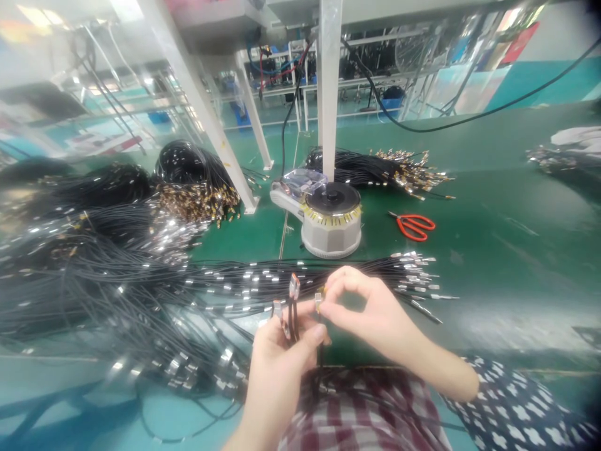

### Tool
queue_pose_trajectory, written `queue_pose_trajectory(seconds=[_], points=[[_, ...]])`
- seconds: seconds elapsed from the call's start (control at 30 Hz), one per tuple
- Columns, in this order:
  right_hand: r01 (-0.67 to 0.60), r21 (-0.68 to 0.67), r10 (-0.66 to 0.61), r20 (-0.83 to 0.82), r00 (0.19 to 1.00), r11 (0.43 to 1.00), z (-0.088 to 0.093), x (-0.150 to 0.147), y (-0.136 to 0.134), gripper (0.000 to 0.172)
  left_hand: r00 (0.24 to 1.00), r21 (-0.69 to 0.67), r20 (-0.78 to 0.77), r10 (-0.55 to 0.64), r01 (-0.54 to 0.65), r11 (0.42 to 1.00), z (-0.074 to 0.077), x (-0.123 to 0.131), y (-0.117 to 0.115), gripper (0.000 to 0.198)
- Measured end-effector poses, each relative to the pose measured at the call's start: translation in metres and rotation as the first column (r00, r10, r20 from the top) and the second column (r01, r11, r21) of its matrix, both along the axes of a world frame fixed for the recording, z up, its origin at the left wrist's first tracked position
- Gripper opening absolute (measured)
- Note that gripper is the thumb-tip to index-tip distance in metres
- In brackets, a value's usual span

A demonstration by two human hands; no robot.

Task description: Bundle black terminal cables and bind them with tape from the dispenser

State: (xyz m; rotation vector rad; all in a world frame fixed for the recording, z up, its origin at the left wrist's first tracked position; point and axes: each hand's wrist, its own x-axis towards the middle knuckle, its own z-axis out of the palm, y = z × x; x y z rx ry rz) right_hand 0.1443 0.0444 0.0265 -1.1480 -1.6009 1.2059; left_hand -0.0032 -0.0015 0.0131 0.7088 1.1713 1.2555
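Note:
Several black cables (pixel 292 316) with small metal connectors at their ends stand up from my left hand (pixel 286 360), whose fingers are closed around them. My right hand (pixel 361 300) pinches at a small silvery connector (pixel 318 299) with a bit of yellow beside it, just right of the left fingers. A black cable runs down from that connector toward my lap. Just beyond both hands, a long bundle of black cables (pixel 263 275) lies across the bench, its silvery ends (pixel 417 269) pointing right.
A round tape dispenser (pixel 331 235) stands behind the bundle, with yellow strips around its wheel. Red-handled scissors (pixel 416 225) lie to its right on the green bench (pixel 493 219). Heaps of black cables (pixel 94 232) cover the left. White posts (pixel 329 81) rise at the back.

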Motion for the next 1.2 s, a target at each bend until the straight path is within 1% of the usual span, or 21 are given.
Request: queue_pose_trajectory(seconds=[0.13, 0.23, 0.33, 0.47, 0.6, 0.67, 0.73, 0.87, 0.93, 1.07, 1.13, 1.2], points=[[0.031, 0.028, -0.031, 0.004, 1.0, 0.999, -0.002, -0.003, -0.002, 0.014, 0.999, 0.001, -0.038, 0.038, -0.038, 0.999, -0.001, 0.002, 0.001, 0.03], [0.029, 0.053, -0.03, 0.019, 0.999, 0.998, -0.001, -0.003, -0.001, 0.014, 0.999, -0.003, -0.006, 0.05, -0.05, 0.999, -0.001, 0.002, 0.005, 0.024], [-0.003, 0.068, 0.001, 0.031, 1.0, 0.998, 0.002, -0.001, 0.001, 0.014, 0.999, 0.004, 0.023, 0.034, -0.034, 0.999, 0.002, 0.002, 0.01, 0.021], [-0.071, 0.043, 0.07, 0.019, 0.997, 0.997, 0.005, 0.003, 0.004, 0.014, 0.999, -0.002, 0.047, 0.01, -0.01, 1.0, 0.006, 0.001, 0.011, 0.02], [-0.092, 0.047, 0.091, 0.024, 0.996, 0.995, 0.005, 0.004, 0.005, 0.007, 0.995, -0.021, 0.1, -0.024, 0.027, 0.999, 0.007, -0.002, 0.011, 0.024], [-0.087, 0.05, 0.086, 0.023, 0.996, 0.995, 0.005, 0.004, 0.006, 0.005, 0.991, -0.053, 0.124, -0.04, 0.046, 0.998, 0.007, -0.003, 0.011, 0.027], [-0.066, 0.058, 0.065, 0.027, 0.998, 0.996, 0.005, 0.003, 0.006, 0.007, 0.989, -0.08, 0.139, -0.045, 0.056, 0.995, 0.006, -0.004, 0.012, 0.027], [-0.015, 0.06, 0.013, 0.028, 1.0, 0.998, 0.005, 0.0, 0.006, 0.013, 0.989, -0.059, 0.139, -0.058, 0.066, 0.996, 0.005, -0.006, 0.012, 0.022], [-0.018, 0.038, 0.018, 0.02, 1.0, 0.999, 0.006, -0.001, 0.007, 0.016, 0.987, -0.039, 0.145, -0.071, 0.078, 0.996, 0.003, -0.006, 0.012, 0.019], [-0.077, -0.04, 0.076, -0.022, 0.997, 0.996, 0.008, -0.002, 0.011, 0.021, 0.98, -0.035, 0.182, -0.083, 0.091, 0.995, -0.001, -0.006, 0.013, 0.017], [-0.116, -0.096, 0.108, -0.089, 0.99, 0.989, 0.006, -0.002, 0.013, 0.02, 0.973, -0.041, 0.203, -0.111, 0.122, 0.992, -0.003, -0.006, 0.014, 0.018], [-0.178, -0.161, 0.145, -0.198, 0.969, 0.971, 0.001, -0.002, 0.016, 0.016, 0.957, -0.04, 0.232, -0.172, 0.186, 0.982, -0.004, -0.007, 0.015, 0.02]])
